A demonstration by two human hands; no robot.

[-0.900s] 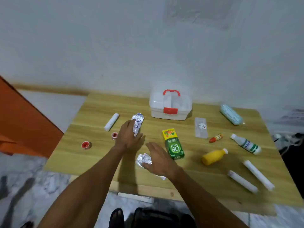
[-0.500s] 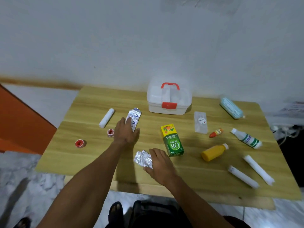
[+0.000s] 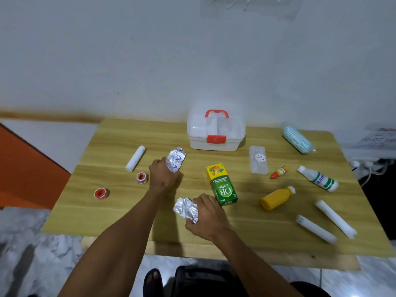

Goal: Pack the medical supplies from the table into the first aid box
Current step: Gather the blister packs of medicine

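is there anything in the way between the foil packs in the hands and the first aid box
Nothing visible on the table blocks the way, but the white first aid box is shut, its red latch down. The left hand and right hand each grip a silver foil blister pack.

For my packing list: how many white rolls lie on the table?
3. One white roll lies at the left, beside the red tape; two white rolls lie side by side at the right front. None seems hidden.

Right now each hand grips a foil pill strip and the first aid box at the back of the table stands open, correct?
Not quite. In the head view the first aid box is shut, red latch down. Left hand and right hand each grip a foil strip.
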